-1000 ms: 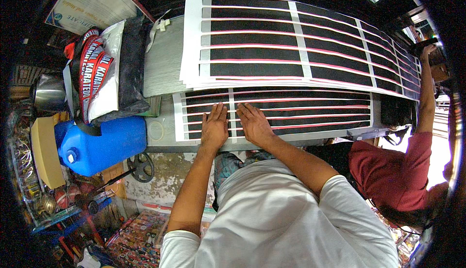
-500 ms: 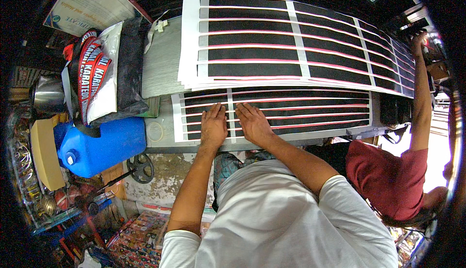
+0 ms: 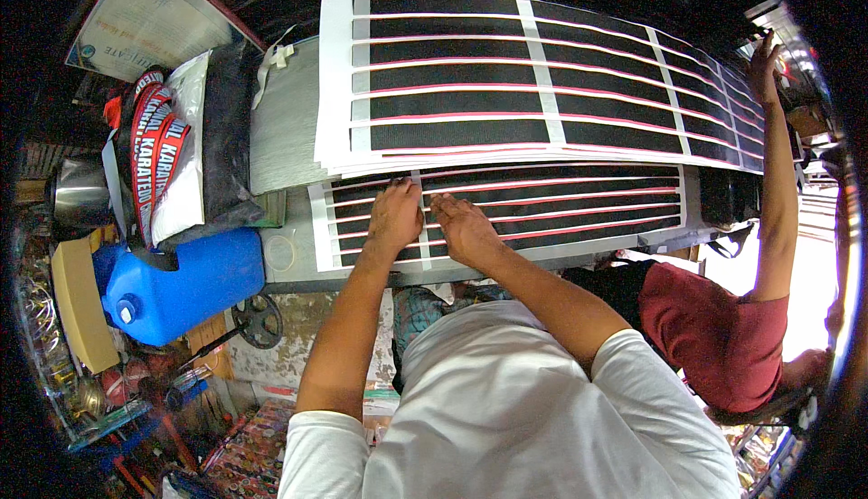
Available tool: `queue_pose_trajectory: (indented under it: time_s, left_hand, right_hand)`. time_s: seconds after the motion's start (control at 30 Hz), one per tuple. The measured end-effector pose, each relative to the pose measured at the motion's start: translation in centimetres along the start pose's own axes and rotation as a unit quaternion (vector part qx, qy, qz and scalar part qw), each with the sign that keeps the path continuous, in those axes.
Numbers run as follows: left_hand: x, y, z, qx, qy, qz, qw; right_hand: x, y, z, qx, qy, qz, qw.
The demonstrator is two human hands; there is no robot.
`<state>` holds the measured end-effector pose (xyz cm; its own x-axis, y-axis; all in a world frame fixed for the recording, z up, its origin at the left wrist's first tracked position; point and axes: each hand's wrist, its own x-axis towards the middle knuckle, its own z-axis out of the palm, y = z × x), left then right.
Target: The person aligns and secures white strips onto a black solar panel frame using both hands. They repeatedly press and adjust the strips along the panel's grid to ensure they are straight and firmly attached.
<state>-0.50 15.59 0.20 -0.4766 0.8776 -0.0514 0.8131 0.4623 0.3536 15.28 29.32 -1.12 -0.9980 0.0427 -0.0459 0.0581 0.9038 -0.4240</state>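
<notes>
A black sheet (image 3: 561, 214) with thin white and red strips across it lies on the grey worktable in front of me. My left hand (image 3: 395, 217) rests on its left part, beside a pale vertical band (image 3: 415, 250), fingers pointing away from me. Just right of that band, my right hand (image 3: 467, 230) touches the same sheet with its fingers bent and fingertips on the strips. Neither hand shows anything held. Behind them, a larger stack of similar striped sheets (image 3: 457, 70) overlaps the far edge of this one.
A blue jerrycan (image 3: 185, 282) stands left of the table by a cardboard box (image 3: 83, 305). Red lettered straps (image 3: 154, 151) lie over a black and white bag (image 3: 226, 128). At right, a person in a maroon shirt (image 3: 710, 332) reaches an arm past the stack's right end.
My fingers have gone from lying flat to more bent, and my left hand has slid slightly away from me. The view has shifted a little. The person's hand at right has risen.
</notes>
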Motion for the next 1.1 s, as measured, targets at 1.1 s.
queue_pose_trajectory:
  time_s: [1.1]
  left_hand:
    - [-9.1,-7.3,-2.5,0.019,0.119,-0.193,0.974]
  right_hand:
    - [-1.0,3.0,-3.7,0.062,0.120,0.087,0.987]
